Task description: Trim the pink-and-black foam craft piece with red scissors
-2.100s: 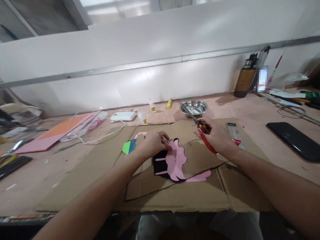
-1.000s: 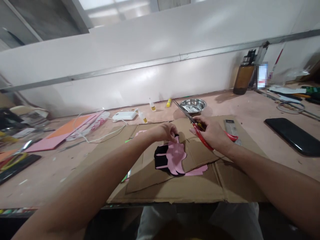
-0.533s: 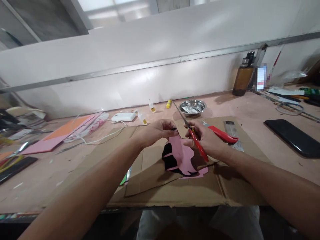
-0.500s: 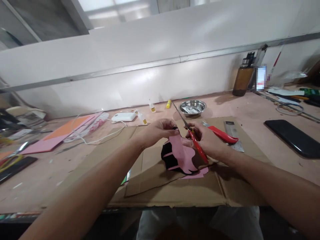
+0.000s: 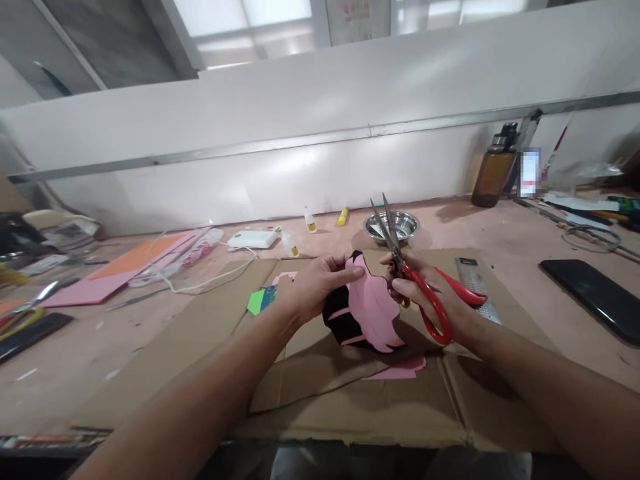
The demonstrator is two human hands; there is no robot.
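Observation:
My left hand (image 5: 323,283) pinches the upper edge of a pink and black cutout (image 5: 373,303), thumb on its pink face. The cutout is thin, like craft foam or paper, with a wavy outline and black showing along its edges. In my right hand (image 5: 433,283) is a pair of scissors with red handles (image 5: 425,300). Their blades are parted and point up and away, apart from the cutout. Below the cutout, a pink scrap (image 5: 400,370) lies on the cardboard (image 5: 195,347). A green and blue piece (image 5: 260,300) sits beside my left wrist.
Behind my right hand lie a red-handled tool (image 5: 467,293) and a steel ruler (image 5: 473,272). A metal bowl (image 5: 413,230), small bottles (image 5: 310,221) and a yellow tube (image 5: 343,217) stand farther back. A black phone (image 5: 593,297) is right; pink and orange sheets (image 5: 135,260) are left.
The scissors have come away from the cutout's edge, moved right, and their blades have spread. The cutout now faces me more fully, and my view has tipped up slightly.

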